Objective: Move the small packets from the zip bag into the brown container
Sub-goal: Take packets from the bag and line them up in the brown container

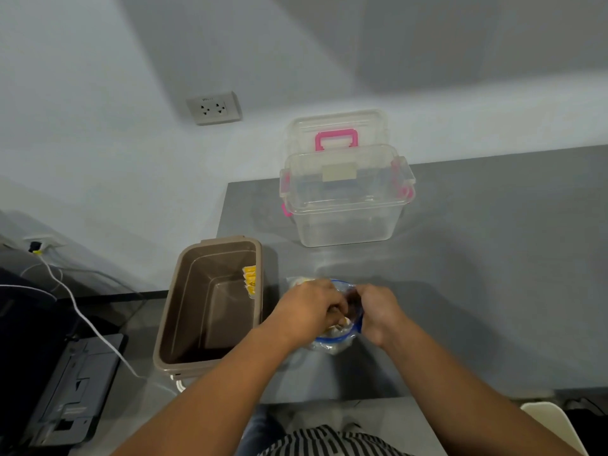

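Observation:
A clear zip bag [332,343] with a blue zip rim lies on the grey table between my two hands. My left hand [306,311] reaches into its mouth with curled fingers, and what they hold is hidden. My right hand [378,311] pinches the bag's right rim and holds it wide. The brown container [184,307] stands to the left of the bag, at the table's left edge. Several yellow packets [250,278] lean against its inner right wall. Pale packets show dimly through the bag.
A clear storage box [345,222] with pink latches stands behind the bag, its lid [335,130] leaning on the wall. Left of the table sit a printer [72,390] and a white cable [85,320]. A white chair edge [546,419] shows at lower right.

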`<state>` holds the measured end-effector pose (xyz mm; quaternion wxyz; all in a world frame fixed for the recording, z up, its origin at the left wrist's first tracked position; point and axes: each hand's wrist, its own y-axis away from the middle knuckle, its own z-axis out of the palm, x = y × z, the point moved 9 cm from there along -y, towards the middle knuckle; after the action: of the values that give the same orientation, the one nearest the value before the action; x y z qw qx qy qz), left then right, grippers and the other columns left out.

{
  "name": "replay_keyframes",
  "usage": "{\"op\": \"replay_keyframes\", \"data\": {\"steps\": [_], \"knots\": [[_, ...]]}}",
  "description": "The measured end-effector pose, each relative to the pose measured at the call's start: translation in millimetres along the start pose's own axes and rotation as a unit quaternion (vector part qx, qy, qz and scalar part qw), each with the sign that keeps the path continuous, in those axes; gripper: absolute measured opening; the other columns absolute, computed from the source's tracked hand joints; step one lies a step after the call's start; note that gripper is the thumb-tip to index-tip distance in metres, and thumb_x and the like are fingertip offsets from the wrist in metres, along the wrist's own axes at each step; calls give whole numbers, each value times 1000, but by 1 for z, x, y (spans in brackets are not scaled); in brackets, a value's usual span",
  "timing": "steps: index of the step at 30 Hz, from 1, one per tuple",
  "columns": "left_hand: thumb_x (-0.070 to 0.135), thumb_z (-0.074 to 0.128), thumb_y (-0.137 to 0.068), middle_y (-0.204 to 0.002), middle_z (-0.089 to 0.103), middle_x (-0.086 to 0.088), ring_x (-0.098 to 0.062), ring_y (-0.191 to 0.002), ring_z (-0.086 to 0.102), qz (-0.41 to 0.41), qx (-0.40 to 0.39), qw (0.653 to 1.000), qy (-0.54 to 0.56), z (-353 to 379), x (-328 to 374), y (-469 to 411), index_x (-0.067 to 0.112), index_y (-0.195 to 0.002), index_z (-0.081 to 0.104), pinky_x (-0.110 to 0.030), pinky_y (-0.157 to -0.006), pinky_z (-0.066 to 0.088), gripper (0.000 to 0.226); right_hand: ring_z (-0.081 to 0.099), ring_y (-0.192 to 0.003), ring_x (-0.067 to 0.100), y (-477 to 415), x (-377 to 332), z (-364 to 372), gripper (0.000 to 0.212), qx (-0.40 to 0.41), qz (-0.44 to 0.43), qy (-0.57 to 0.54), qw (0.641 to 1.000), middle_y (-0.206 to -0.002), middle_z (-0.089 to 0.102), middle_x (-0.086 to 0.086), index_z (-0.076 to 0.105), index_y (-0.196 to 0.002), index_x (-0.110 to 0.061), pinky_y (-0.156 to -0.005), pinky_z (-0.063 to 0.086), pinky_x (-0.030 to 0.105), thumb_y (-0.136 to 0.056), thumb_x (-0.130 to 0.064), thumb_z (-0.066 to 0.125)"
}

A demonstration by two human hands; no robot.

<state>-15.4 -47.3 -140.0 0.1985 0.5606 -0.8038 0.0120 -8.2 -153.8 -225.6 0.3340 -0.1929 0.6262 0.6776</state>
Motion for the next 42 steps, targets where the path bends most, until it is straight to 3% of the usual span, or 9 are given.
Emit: {"op": "replay_keyframes", "data": {"steps": [5, 10, 15, 19, 24, 26, 30, 37, 42], "knots": [[32, 64, -93, -113, 62, 7, -13, -97, 62, 6, 40, 999, -16, -14, -7, -3, 29, -107, 73, -33, -90, 52, 17, 61, -79, 37, -3, -3, 1, 28, 15, -2, -7, 1000, -87, 63, 27, 67, -95, 10, -75, 52, 48, -78, 10, 46], [31, 73, -88, -89, 68, 14, -2, -80, 62, -27, 91, 991, 97, -42, -27, 1, 31, -94, 73, -27, -79, 54, 6, 62, -83, 36, 1, -4, 6, 19, 1, -5, 2, 1000, -88, 66, 22, 68, -90, 4, -78, 55, 45, -80, 7, 53], [31, 74, -88, -84, 69, 17, 2, -77, 64, -49, 126, 978, 156, -78, -46, 14, 28, -96, 73, -25, -78, 55, 9, 66, -90, 35, 0, -3, 13, 22, -18, -14, -5, 1000, -97, 70, 19, 75, -97, -2, -87, 57, 48, -92, -9, 55], [30, 77, -85, -71, 64, 23, 5, -60, 55, -82, 187, 956, 209, -115, -73, 35, 31, -88, 73, -12, -60, 41, 5, 60, -85, 33, -5, -2, 14, 27, -4, -32, 26, 999, -92, 66, 17, 69, -112, 4, -77, 57, 44, -95, -16, 60], [24, 80, -82, -75, 66, 12, 3, -63, 55, -125, 249, 942, 184, -152, -118, 65, 26, -85, 76, -15, -64, 41, 5, 60, -64, 20, -7, -5, 21, 21, 13, -61, 72, 995, -75, 60, 9, 57, -86, -8, -56, 52, 31, -104, -18, 53], [25, 80, -81, -73, 67, 12, 1, -63, 57, -147, 241, 945, 163, -154, -137, 74, 27, -83, 76, -16, -64, 43, 5, 62, -63, 20, -7, -7, 24, 20, 18, -74, 83, 994, -74, 61, 8, 56, -89, -8, -55, 52, 31, -105, -18, 51], [28, 79, -83, -74, 69, 13, -3, -70, 62, -168, 169, 968, 77, -134, -165, 76, 30, -80, 73, -20, -65, 47, 7, 64, -71, 24, -7, -8, 31, 20, 17, -91, 107, 990, -80, 63, 10, 58, -98, -5, -68, 56, 38, -106, -21, 49], [20, 71, -88, -78, 68, 15, -3, -75, 64, -168, 32, 985, 23, -73, -179, 63, 33, -77, 70, -16, -69, 46, 17, 63, -66, 20, -3, -6, 37, 17, 5, -76, 106, 991, -79, 62, 7, 57, -101, -8, -62, 54, 34, -106, -21, 48], [18, 71, -85, -76, 70, 15, -1, -76, 65, -159, -21, 987, 11, -45, -180, 50, 27, -77, 75, -29, -83, 56, 12, 65, -68, 20, 3, -7, 35, 18, 0, -74, 99, 992, -79, 64, 7, 59, -99, -7, -58, 53, 33, -106, -20, 49]]}}
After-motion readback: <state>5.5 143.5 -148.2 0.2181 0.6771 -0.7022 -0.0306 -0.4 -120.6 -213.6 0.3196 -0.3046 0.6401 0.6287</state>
